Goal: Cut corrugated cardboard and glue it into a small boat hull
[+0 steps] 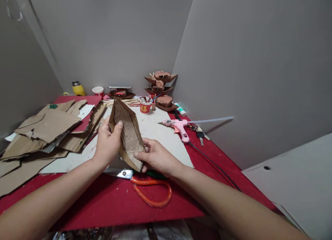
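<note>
Head view: both hands pinch an open, boat-shaped cardboard hull, tilted above the desk's near edge. The left hand has its thumb inside and its other fingers mostly hidden behind the left wall; the right hand grips the lower end, some fingertips out of sight. Below, the orange-handled scissors lie near that edge, blades partly covered by the left forearm. A green item under the right hand is too covered to identify. Shadow blurs what lies beneath the desk.
</note>
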The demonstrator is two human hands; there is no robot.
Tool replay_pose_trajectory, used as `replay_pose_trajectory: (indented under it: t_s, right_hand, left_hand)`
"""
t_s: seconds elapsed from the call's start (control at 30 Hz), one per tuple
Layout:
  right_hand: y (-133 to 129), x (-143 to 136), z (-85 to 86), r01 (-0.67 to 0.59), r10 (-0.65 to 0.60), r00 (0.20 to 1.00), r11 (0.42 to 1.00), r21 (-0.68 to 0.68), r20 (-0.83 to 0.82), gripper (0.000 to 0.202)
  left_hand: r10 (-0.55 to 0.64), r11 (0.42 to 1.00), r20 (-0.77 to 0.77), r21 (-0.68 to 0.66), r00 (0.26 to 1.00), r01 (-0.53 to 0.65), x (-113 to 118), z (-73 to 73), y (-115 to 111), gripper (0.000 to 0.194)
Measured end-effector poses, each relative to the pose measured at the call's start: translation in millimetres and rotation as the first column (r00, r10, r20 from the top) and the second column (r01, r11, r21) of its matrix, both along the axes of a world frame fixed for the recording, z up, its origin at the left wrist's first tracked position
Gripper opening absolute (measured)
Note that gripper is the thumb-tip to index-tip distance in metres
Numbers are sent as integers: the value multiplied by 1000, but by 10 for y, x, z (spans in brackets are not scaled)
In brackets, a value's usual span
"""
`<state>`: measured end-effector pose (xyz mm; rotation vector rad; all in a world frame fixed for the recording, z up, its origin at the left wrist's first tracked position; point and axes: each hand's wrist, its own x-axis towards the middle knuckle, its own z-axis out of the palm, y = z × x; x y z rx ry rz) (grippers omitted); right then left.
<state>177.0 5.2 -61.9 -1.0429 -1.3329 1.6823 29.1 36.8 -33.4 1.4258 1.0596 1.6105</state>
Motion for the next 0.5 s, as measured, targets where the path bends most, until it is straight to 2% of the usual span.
replay_pose_trajectory:
  t_s: [0.2,0.4,0.5]
  right_hand:
    - [17,-18,-47,-2,2,1000,1000,1,21,27]
    - [18,-29,-29,-5,4,999,1000,30,35,25]
    - [14,-37,-16,-9,8,999,999,32,32,28]
  left_hand:
    - [-17,1000,-43,18,999,18,-13,28,-37,25]
    - [-130,989,37,-72,991,132,-97,60,9,21]
    - [-162,984,33,-75,986,164,-134,83,36,23]
